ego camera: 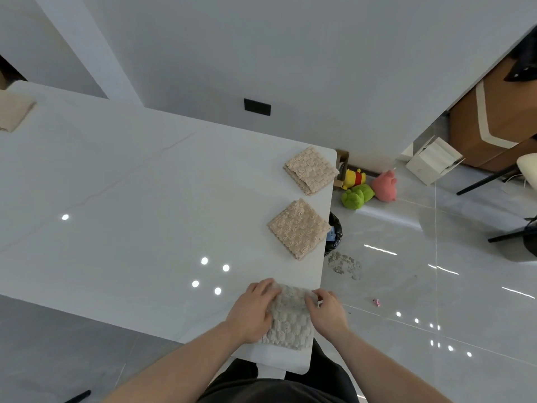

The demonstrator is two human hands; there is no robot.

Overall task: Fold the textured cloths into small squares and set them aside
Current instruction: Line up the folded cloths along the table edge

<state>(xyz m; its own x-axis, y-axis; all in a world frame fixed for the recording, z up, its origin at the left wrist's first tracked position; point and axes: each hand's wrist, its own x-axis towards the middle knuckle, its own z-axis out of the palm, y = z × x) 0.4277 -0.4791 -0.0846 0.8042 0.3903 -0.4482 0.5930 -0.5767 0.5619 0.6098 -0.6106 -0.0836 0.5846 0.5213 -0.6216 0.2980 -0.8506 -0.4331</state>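
A grey textured cloth lies folded at the near right corner of the white table. My left hand rests on its left side, with the fingers over the far left corner. My right hand pinches the cloth's far right corner between curled fingers. Two beige textured cloths sit folded into squares along the table's right edge: one in the middle and one at the far corner.
Another beige cloth lies at the table's far left edge. On the floor to the right are plush toys, a black bin, a white box and chair legs.
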